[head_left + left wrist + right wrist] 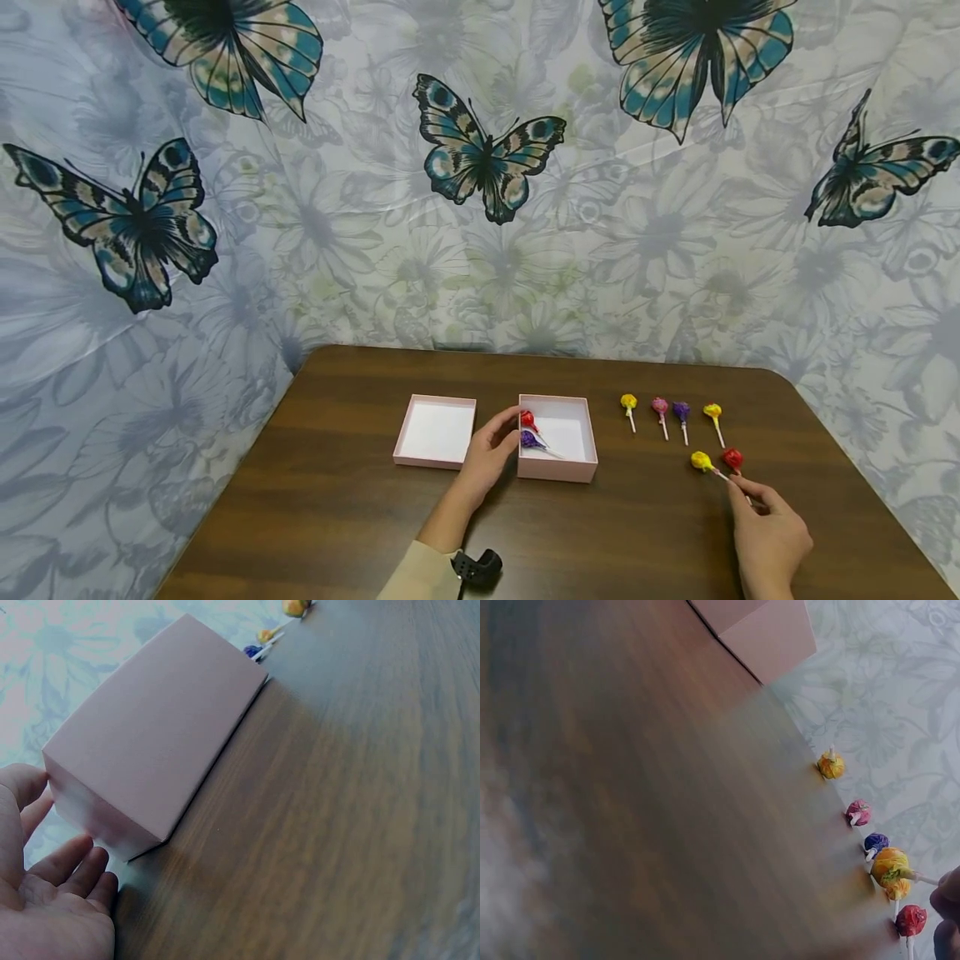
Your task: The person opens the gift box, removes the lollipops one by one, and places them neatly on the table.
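My left hand [489, 454] rests its fingertips against the left side of an open pink box [557, 472] with a white inside. In the left wrist view, fingers [24, 781] touch that box's near corner, the others loosely bent. Inside the box lie a red lollipop [528, 419] and a purple lollipop [531, 440], by its left wall. On the right, my right hand [771, 533] pinches the white stick of a yellow lollipop [701, 461], its wrapped head pointing left. Just behind the fingertips is another red lollipop [732, 458], its stick partly hidden by the hand.
A shallow pink lid [435, 429], white inside, lies left of the box. Right of the box are a yellow lollipop [628, 402], a pink lollipop [659, 405], a purple lollipop [681, 410] and another yellow lollipop [712, 411]. Behind the brown table [315, 517] hangs a butterfly-patterned cloth [337, 275].
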A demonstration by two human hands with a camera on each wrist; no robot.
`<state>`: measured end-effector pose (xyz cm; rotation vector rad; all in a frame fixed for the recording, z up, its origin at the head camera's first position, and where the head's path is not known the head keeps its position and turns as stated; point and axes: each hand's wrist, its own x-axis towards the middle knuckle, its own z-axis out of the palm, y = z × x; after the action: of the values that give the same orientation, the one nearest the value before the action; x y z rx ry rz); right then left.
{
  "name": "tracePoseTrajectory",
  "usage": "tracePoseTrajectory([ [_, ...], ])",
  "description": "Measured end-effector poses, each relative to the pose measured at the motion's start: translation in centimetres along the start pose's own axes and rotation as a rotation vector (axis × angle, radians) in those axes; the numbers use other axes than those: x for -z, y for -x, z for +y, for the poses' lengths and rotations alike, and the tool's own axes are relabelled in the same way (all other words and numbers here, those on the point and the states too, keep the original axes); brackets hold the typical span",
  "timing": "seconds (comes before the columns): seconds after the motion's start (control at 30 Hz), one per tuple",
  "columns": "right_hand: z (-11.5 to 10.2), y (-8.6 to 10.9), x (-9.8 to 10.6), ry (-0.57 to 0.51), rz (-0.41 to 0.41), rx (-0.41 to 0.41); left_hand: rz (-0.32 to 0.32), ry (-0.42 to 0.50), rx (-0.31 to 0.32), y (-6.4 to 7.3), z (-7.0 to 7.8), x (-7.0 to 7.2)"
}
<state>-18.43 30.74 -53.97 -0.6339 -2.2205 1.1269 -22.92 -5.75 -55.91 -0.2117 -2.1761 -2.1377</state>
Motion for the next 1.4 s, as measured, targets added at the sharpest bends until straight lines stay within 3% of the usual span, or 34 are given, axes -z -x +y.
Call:
tracePoseTrajectory([
  [0.2,0.5,0.2,0.7,0.078,-0.048,-0.041,-0.040,0.000,-0.002,-0.1,0.1,-0.4],
  [0.43,0.9,0.0,1.1,0.172,-0.114,-0.060,-0.031,0.034,-0.006,0.0,0.3,-0.6],
  [0.6,0.8,-0.3,1.0,0.254,-0.193,-0.065,-0.025,0.007,0.001,0.1,0.3,-0.5],
  [0.77,0.6,-0.4,0.8,0.273,-0.231,-0.067,-0.028,-0.020,0.023,0.1,0.4,-0.2],
  [1.03,0.2,-0.3,0.5,0.294,-0.274,-0.048,-0.014,-0.053,0.008,0.1,0.2,0.0],
  [1.4,0.0,-0.4,0.0,0.334,-0.342,-0.029,0.002,-0.008,0.015,0.0,0.2,0.0],
])
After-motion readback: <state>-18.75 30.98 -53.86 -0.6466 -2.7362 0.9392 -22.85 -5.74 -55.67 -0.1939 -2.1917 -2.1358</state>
